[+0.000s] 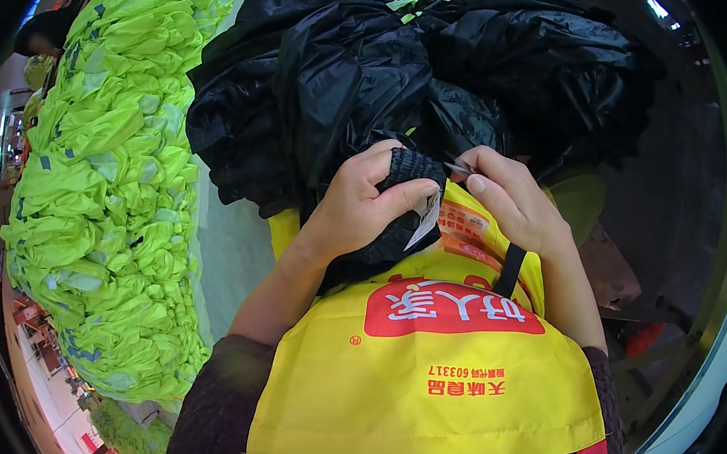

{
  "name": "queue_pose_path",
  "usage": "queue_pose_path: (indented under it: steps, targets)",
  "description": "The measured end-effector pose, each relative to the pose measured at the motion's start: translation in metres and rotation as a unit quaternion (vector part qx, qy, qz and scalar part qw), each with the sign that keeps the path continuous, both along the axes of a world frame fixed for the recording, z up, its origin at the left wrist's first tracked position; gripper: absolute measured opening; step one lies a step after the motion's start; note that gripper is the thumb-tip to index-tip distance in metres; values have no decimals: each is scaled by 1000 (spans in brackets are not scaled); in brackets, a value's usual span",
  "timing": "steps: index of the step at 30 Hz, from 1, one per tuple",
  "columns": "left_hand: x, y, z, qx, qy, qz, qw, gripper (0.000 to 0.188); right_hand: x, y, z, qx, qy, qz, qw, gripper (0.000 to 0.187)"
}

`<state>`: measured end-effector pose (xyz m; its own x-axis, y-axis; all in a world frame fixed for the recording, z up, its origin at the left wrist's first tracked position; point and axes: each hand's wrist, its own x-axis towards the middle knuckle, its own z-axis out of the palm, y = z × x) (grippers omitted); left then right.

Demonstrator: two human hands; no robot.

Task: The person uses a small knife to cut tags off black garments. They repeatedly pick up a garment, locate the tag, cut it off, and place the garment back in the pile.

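Left hand: the left hand [364, 199] is curled closed around a black ribbed cuff [402, 198], thumb on top and fingers wrapped over the knit edge, holding it up just above the yellow apron [419, 379].
Right hand: the right hand [513, 201] is pinched shut, fingertips together on a small thin metal tool [457, 168] whose tip meets the cuff; it is too small to tell whether it is a snipper or tweezers.
Cuff position: the cuff sits between the 2 hands at the middle of the view, at the near edge of the black garment pile [412, 67].
Tag: a white tag [424, 222] hangs from the cuff under the left fingers, touching them.
Surroundings: a heap of fluorescent yellow-green vests [117, 179] lies well apart on the left; a black apron strap [511, 270] runs under the right wrist.
Risk 1: the tool tip works right beside the left thumb, so a slip could likely nick the skin.
Risk 2: the knit is dark and the tip small; catching a rib instead of a loose thread could probably cut or snag the fabric.
Risk 3: the grip covers only the cuff edge; the weight of the garment behind it may drag it out of the fingers.
Risk 4: the tag sits close to the tool and could be clipped by mistake.
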<state>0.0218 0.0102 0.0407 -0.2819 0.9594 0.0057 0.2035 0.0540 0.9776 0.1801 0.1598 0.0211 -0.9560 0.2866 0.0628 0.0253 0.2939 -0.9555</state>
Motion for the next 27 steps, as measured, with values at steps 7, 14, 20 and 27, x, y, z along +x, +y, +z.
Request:
queue_pose_path:
  steps: [7, 14, 20, 27]
  targets:
    - [-2, -3, -7, 9, 23, -20, 999, 8, -4, 3, 7, 40, -19, 54, 998, 31]
    - [-1, -1, -7, 12, 30, -36, 999, 12, -7, 5, 9, 62, -20, 76, 995, 33]
    - [-1, 0, -7, 5, 30, -58, 998, 12, -7, 4, 4, 109, 2, 74, 991, 32]
    - [2, 1, -5, -6, 24, -68, 997, 11, -3, 0, -4, 93, -10, 55, 994, 28]
